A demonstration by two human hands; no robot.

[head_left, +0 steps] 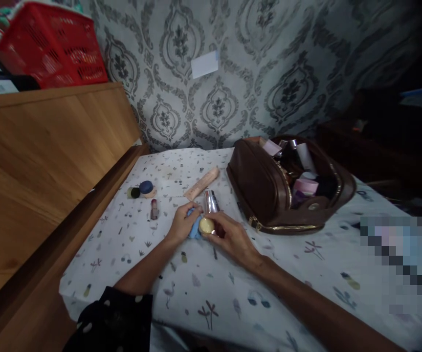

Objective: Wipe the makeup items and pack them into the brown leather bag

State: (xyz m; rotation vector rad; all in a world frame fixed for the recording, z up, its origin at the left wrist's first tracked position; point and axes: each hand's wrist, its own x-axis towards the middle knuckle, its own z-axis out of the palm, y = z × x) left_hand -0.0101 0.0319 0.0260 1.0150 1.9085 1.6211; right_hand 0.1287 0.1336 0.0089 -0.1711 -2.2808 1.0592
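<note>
My left hand [185,222] is closed on a blue cloth [195,230], which it holds against a small round jar with a pale yellow face [206,226]. The jar sits in the fingers of my right hand [233,239], gripped by its edge. Just beyond my hands is a silver tube [211,201], partly hidden by the right fingers. A peach-coloured tube [201,184] lies slantwise behind it. To the left lie a small lip gloss tube [154,209], a blue-lidded jar [146,188] and a small dark-lidded jar [133,192].
An unzipped brown cosmetic bag [265,195], full of cosmetics, stands at the right of the patterned tablecloth [196,303]. A wooden panel [56,161] borders the left side, with a red basket [53,46] on top. The papered wall [218,107] rises behind.
</note>
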